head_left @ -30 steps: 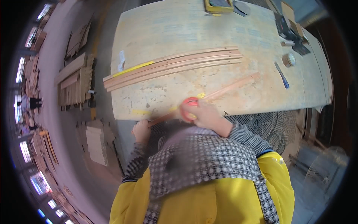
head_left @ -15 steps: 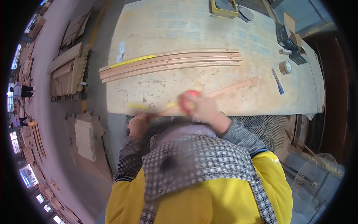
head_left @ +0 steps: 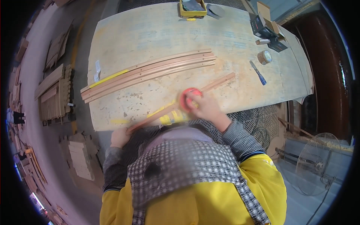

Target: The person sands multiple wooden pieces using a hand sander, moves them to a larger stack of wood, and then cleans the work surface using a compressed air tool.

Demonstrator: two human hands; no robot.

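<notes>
My left hand [head_left: 120, 137] is closed round the near end of a narrow wooden strip [head_left: 152, 119] at the table's front edge. This strip runs slantwise up to the right across the work table [head_left: 123, 33]. Midway along it, my right hand [head_left: 209, 108] grips a red round disc-like object [head_left: 185, 96], which sits over the strip and hides part of it. Blur keeps the object's exact kind from showing. Yellow strips of tape or paint [head_left: 167, 119] mark the tabletop beside the wood.
Beyond my hands lies a bundle of wooden strips [head_left: 150, 74]. A blue-handled scraper [head_left: 258, 74], a tape roll [head_left: 265, 57] and black boxes [head_left: 261, 26] are at the right. A yellow tray [head_left: 192, 14] and grey discs [head_left: 215, 11] stand at the far edge. A fan [head_left: 317, 165] is at lower right.
The whole view has shifted and turned, so the table appears further left. Both hands keep their holds on the strip and the red object; more of the yellow marks shows.
</notes>
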